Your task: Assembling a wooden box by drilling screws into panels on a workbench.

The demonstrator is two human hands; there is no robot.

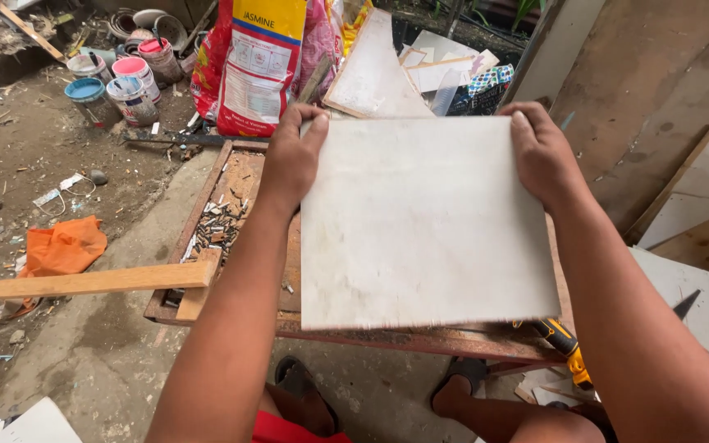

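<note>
A square white board, dusty and with a rough near edge, lies flat over a low wooden work table. My left hand grips its far left corner, thumb on top. My right hand grips the far right corner the same way. Both forearms reach down from the bottom of the view. My sandalled feet show under the table.
A wooden strip sticks out left from the table. Wood scraps lie on the table's left part. Paint cans, a printed sack and board offcuts stand behind. An orange cloth lies left; a yellow power tool sits lower right.
</note>
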